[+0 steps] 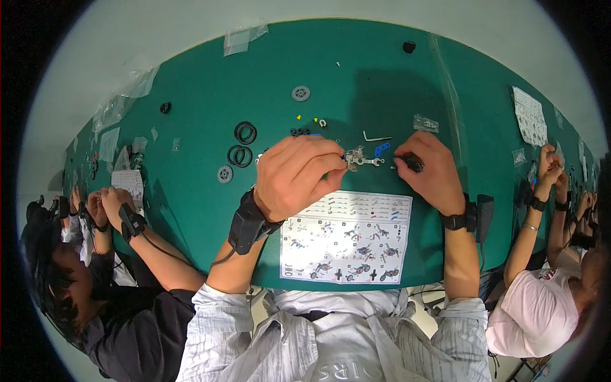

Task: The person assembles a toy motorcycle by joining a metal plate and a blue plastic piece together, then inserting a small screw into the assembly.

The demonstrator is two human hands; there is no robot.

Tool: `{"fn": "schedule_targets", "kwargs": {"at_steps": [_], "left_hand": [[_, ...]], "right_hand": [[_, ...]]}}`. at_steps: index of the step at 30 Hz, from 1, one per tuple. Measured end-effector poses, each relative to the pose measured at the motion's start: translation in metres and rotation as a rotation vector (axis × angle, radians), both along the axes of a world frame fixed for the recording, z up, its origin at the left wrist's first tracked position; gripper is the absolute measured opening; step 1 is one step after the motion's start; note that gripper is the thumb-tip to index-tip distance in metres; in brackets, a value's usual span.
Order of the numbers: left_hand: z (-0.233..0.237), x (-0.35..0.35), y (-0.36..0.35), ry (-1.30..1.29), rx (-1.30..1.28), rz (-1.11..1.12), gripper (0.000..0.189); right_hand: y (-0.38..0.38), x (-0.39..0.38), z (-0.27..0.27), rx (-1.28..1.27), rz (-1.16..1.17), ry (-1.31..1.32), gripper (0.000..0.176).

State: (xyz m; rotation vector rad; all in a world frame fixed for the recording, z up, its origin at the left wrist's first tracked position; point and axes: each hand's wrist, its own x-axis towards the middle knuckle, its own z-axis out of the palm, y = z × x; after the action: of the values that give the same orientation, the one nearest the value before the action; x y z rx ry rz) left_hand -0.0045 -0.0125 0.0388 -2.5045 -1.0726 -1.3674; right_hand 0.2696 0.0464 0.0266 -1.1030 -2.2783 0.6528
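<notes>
My left hand (300,173) is closed in a pinch above the top of the printed instruction sheet (344,248). A tiny dark piece shows at its fingertips, too small to name. To the right, my right hand (434,170) is curled around a black textured part (414,163), mostly covered by the fingers. Between the hands lie a small metal wrench (370,162), a blue perforated piece (382,149) and a clear plastic bag (356,154). An L-shaped hex key (377,137) rests just beyond them.
Black rubber tyres (245,132) and a grey wheel (224,174) lie to the left. Another grey wheel (300,93) sits farther back, near yellow bits (298,117). A small parts bag (426,123) lies beyond my right hand. People work on both sides of the green table (203,83).
</notes>
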Motion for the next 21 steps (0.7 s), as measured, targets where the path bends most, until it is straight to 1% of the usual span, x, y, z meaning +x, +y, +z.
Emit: {"fn": "schedule_targets", "kwargs": {"at_steps": [2,5,11,14,17,20,21], "left_hand": [[0.0,0.002,0.0,0.001,-0.007,-0.008,0.028],[0.003,0.007,-0.006,0.028,-0.034,-0.022,0.029],[0.002,0.014,-0.008,0.022,-0.042,-0.058,0.031],[0.001,0.015,-0.008,0.02,-0.051,-0.061,0.031],[0.0,0.015,-0.008,0.013,-0.072,-0.074,0.031],[0.0,0.017,-0.008,0.017,-0.109,-0.092,0.03],[0.0,0.019,-0.009,0.025,-0.115,-0.091,0.03]], "right_hand": [[-0.001,-0.007,-0.005,0.098,0.001,0.011,0.016],[-0.001,-0.016,-0.011,0.178,0.073,-0.049,0.016],[-0.001,-0.02,-0.008,0.172,0.066,-0.078,0.014],[-0.001,-0.02,-0.006,0.211,0.067,-0.103,0.014],[-0.01,-0.022,0.005,0.116,0.034,0.23,0.016],[-0.023,-0.023,0.012,-0.062,0.096,0.633,0.019],[-0.025,-0.023,0.013,-0.042,0.139,0.616,0.021]]}}
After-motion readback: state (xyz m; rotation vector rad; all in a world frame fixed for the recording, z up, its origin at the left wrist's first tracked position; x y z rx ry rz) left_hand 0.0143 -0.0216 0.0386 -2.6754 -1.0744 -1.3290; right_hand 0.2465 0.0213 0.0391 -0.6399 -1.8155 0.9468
